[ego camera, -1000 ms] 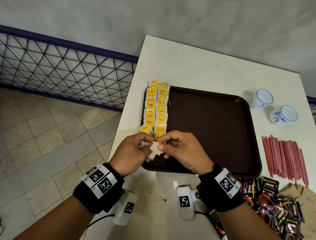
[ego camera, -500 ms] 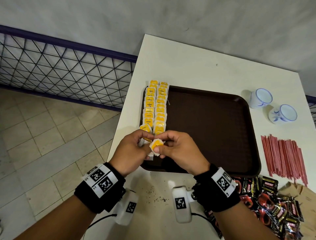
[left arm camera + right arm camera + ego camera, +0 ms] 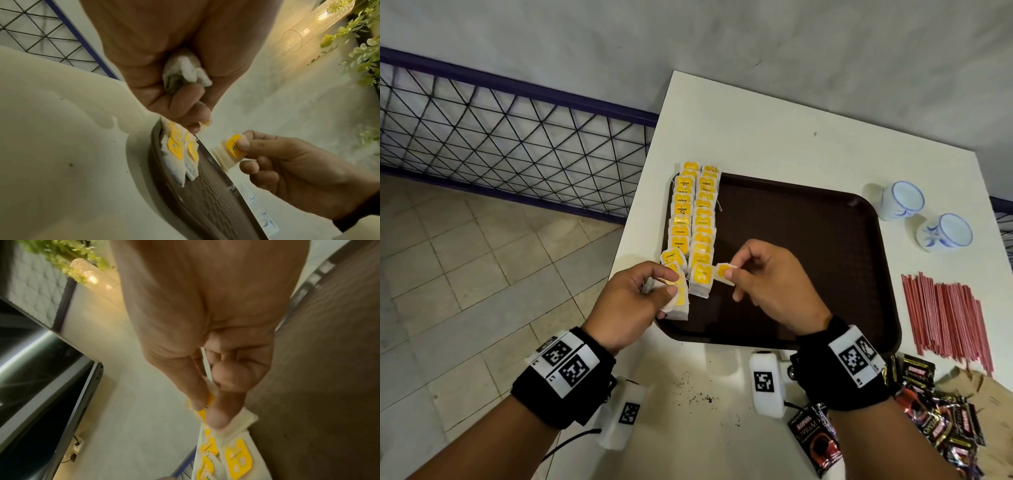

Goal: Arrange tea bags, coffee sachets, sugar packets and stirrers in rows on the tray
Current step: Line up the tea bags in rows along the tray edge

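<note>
Now that my hands have parted, right fingers (image 3: 729,274) pinch one tea bag (image 3: 723,272) free; left fingers (image 3: 671,290) pinch the remaining tea bags (image 3: 677,298), ready for the tray (image 3: 808,240) row.

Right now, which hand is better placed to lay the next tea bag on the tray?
Right. The right hand pinches a single tea bag beside the second row's near end, over the tray; the left hand grips a bunch.

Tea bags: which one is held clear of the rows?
The tea bag pinched in the right hand, just right of the two rows; the rest lie overlapped on the tray.
</note>
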Demonstrator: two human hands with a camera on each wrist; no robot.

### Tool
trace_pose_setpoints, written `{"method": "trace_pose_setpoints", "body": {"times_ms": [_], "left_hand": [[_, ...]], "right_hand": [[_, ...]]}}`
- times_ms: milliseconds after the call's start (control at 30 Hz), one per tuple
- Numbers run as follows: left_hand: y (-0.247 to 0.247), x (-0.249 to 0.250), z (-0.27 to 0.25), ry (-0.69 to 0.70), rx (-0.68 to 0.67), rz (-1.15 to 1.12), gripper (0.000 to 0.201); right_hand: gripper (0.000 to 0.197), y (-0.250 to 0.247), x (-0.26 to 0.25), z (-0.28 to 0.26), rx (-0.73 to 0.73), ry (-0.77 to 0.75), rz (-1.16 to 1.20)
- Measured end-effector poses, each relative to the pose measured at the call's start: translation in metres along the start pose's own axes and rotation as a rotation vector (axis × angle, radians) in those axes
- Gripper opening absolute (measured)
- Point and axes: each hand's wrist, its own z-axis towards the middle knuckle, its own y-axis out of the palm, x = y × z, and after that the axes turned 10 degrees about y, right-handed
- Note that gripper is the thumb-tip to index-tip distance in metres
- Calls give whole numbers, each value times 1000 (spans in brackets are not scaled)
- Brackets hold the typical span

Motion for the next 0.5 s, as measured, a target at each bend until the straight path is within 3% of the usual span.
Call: {"method": "trace_pose_setpoints", "body": {"times_ms": [233,500], "left_hand": [[-4,-7,-3,-18,0,14,10],[-1,-12,-3,-45,-4,-6,12]], "right_hand": [[11,13,4,-1,-209,170,112],[9,41,5,7,-188,300,255]]}}
